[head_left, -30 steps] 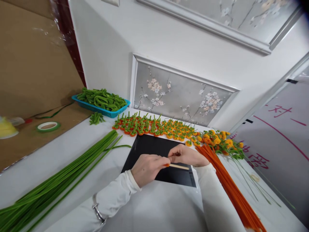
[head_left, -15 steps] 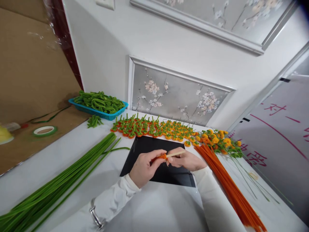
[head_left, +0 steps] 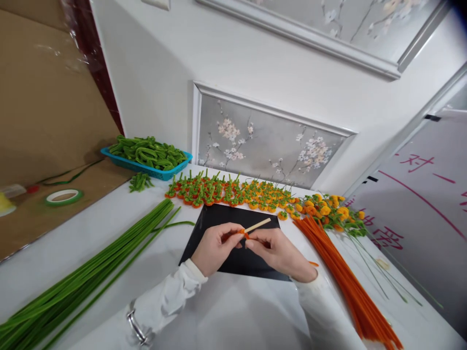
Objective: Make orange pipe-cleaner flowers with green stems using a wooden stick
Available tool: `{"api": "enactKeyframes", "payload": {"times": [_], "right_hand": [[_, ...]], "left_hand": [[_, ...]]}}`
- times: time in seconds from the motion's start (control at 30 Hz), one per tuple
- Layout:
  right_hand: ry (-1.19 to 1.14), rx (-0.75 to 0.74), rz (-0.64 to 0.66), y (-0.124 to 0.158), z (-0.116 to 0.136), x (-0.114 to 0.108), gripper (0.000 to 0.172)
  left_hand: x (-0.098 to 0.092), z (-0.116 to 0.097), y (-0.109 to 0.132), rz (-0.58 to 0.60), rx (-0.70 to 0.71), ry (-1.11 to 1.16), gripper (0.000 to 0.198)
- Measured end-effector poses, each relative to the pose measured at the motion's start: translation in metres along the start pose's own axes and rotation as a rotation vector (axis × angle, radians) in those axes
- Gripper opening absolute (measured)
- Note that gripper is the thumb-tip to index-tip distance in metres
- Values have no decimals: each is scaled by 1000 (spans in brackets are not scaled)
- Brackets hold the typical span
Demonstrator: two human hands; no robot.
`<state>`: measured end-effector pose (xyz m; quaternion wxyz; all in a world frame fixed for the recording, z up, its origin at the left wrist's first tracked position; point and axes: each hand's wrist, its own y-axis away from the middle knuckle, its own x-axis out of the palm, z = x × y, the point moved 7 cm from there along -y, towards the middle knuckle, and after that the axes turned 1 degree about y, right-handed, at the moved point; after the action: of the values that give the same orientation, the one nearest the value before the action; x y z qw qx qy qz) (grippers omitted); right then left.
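Over a black mat point(head_left: 233, 265), my left hand point(head_left: 216, 249) pinches a pale wooden stick point(head_left: 259, 224) with an orange pipe cleaner point(head_left: 246, 236) wrapped around its lower end. My right hand point(head_left: 279, 250) is closed on the same pipe cleaner just beside the stick, its thumb and forefinger pressed together. An orange tip point(head_left: 314, 264) shows past my right wrist; whether it belongs to the same piece I cannot tell. The stick points up and to the right, its far end free. My left fingers hide most of the wound part.
Green pipe cleaners point(head_left: 109, 272) lie at left, an orange bundle point(head_left: 346, 282) at right. Behind the mat stand rows of small orange pieces with green tops point(head_left: 204, 189), yellow ones point(head_left: 266, 194) and flowers point(head_left: 324, 209). A blue basket point(head_left: 164, 174) and green tape point(head_left: 64, 196) are farther left.
My right hand has shifted off the stick and turned, now pinching the orange strand beside it. The stick tilts up more steeply. An orange tip has come into view by my right wrist.
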<state>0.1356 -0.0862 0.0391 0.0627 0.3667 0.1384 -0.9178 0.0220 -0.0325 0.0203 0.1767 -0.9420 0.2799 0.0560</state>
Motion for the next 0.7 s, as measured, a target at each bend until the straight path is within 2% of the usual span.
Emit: {"api": "enactKeyframes", "payload": {"times": [0.13, 0.4, 0.6, 0.7], "right_hand": [[158, -26, -106, 1, 4, 1, 30], [205, -54, -149, 1, 5, 9, 32], [193, -67, -173, 1, 7, 9, 32], [179, -56, -167, 2, 7, 5, 31]], "left_hand": [[1, 8, -2, 30, -65, 145, 17], [-2, 6, -1, -20, -55, 192, 18], [-4, -2, 3, -73, 79, -2, 21], [-6, -1, 3, -89, 53, 6, 23]]}}
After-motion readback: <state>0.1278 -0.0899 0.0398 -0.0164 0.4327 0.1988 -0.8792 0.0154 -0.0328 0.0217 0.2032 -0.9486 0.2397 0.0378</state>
